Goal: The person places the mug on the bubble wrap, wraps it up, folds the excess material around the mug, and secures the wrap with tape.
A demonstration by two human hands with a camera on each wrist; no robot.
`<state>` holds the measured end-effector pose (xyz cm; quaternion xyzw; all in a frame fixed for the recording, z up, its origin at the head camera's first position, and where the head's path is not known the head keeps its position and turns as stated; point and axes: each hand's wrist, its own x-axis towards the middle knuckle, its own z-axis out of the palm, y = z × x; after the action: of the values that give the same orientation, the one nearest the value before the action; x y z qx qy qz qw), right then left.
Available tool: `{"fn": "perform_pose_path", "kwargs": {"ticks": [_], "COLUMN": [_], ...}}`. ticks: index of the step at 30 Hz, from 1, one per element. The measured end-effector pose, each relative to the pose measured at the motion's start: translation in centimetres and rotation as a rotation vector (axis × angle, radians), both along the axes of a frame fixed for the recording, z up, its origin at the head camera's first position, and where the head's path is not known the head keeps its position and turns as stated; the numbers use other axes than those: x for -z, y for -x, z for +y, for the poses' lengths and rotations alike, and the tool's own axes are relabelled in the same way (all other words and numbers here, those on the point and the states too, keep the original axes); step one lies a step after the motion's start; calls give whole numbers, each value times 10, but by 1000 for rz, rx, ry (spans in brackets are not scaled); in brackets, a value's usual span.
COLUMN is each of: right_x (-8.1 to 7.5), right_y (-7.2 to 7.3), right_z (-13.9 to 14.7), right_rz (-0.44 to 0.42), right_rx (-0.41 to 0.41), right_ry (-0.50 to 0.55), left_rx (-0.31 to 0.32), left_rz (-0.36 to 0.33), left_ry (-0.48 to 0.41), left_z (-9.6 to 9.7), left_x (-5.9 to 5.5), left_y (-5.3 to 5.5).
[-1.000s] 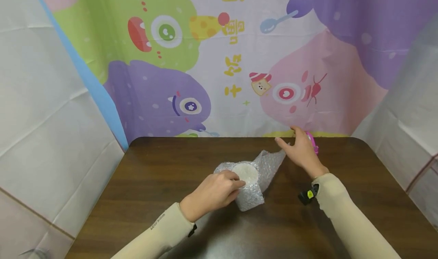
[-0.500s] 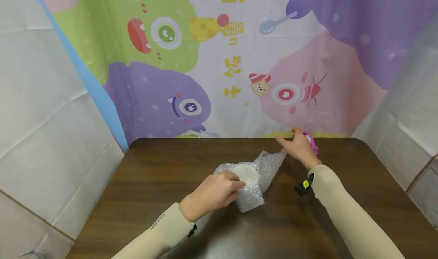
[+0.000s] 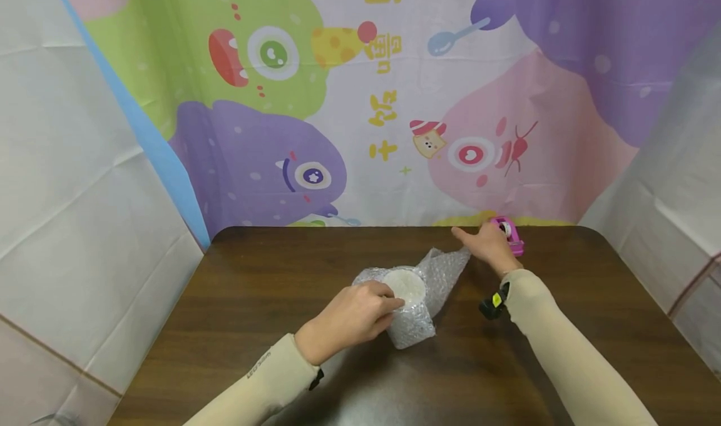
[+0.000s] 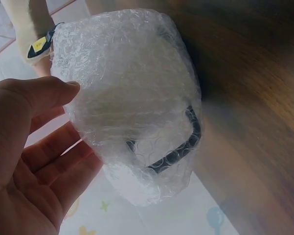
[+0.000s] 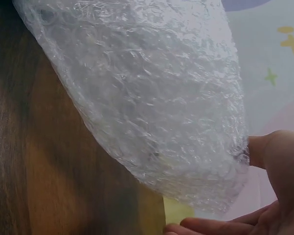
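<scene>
A white, round-topped mug (image 3: 404, 287) stands wrapped in bubble wrap (image 3: 413, 327) on the table. Its black-edged handle (image 4: 178, 152) shows through the plastic in the left wrist view. My left hand (image 3: 350, 318) grips the wrapped mug from the left, thumb at the rim and fingers along the side. A loose flap of the wrap (image 5: 151, 107) sticks out to the right. Right beside its end is my right hand (image 3: 491, 246), thumb stretched out and partly behind the plastic, fingers extended below it.
A pink tape dispenser (image 3: 516, 243) stands at the table's back edge, just behind my right hand, which partly covers it. A cartoon-printed curtain (image 3: 388, 188) hangs behind the dark wooden table (image 3: 253, 288); pale sheets (image 3: 84, 194) hang at both sides.
My right hand has shifted a little left and lower, and its fingers have dropped, so more of the pink tape dispenser shows. The left hand and the mug stay still.
</scene>
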<state>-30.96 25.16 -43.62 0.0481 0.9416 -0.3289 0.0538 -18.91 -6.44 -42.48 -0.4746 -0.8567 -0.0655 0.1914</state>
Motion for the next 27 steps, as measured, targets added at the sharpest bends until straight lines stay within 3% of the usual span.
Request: {"fn": "perform_pose_path", "kwargs": {"ticks": [6, 14, 20, 27], "right_x": [6, 7, 3, -4], "right_y": [0, 0, -1, -8], "right_z": [-1, -3, -5, -7], "right_rz": [20, 10, 124, 136], "right_rx": [-8, -7, -36, -44], "right_ry": [-24, 98, -19, -4], "left_rx": [-6, 4, -19, -54], "left_rz": [-8, 1, -14, -17], "left_ry": [4, -4, 2, 19], "left_z": [-1, -1, 0, 1], "left_x": [-1, 0, 0, -1], "left_y": [-1, 0, -2, -6]}}
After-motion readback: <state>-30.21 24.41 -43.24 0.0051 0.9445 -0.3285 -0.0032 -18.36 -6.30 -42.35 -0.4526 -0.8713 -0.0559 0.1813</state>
